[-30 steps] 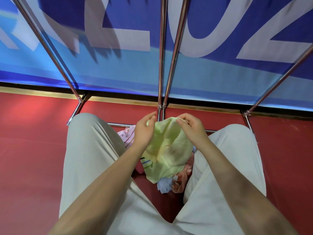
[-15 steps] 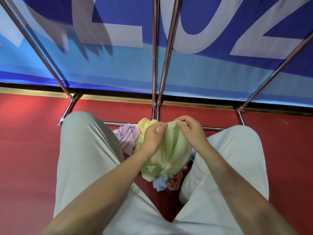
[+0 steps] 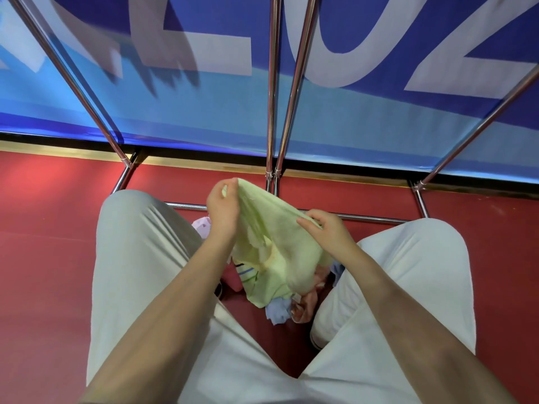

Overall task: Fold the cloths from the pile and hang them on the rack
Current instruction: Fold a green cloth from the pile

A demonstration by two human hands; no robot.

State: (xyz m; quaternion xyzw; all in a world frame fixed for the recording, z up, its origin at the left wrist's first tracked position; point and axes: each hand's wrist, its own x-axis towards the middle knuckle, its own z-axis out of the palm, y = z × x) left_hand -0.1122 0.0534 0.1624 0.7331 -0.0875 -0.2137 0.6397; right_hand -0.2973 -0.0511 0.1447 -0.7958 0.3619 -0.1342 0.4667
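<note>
A pale green cloth (image 3: 274,246) hangs between my two hands above my knees. My left hand (image 3: 223,208) pinches its upper left edge, raised near the rack's base. My right hand (image 3: 326,231) pinches the upper right edge, lower and to the right. Under the cloth lies the pile (image 3: 280,310) on the red floor, with pink, blue, striped and orange pieces showing. The chrome rack (image 3: 272,91) stands right in front of me, its poles rising out of the top of the view.
My knees in light trousers frame the pile on both sides. The rack's low crossbar (image 3: 373,219) runs along the floor behind my hands. A blue banner with large white letters (image 3: 350,121) covers the wall behind the rack. Red floor (image 3: 43,258) lies left and right.
My hands have drawn apart along the cloth's top edge; the left rose and shifted left, the right moved right and lower. The green cloth is now spread wider between them.
</note>
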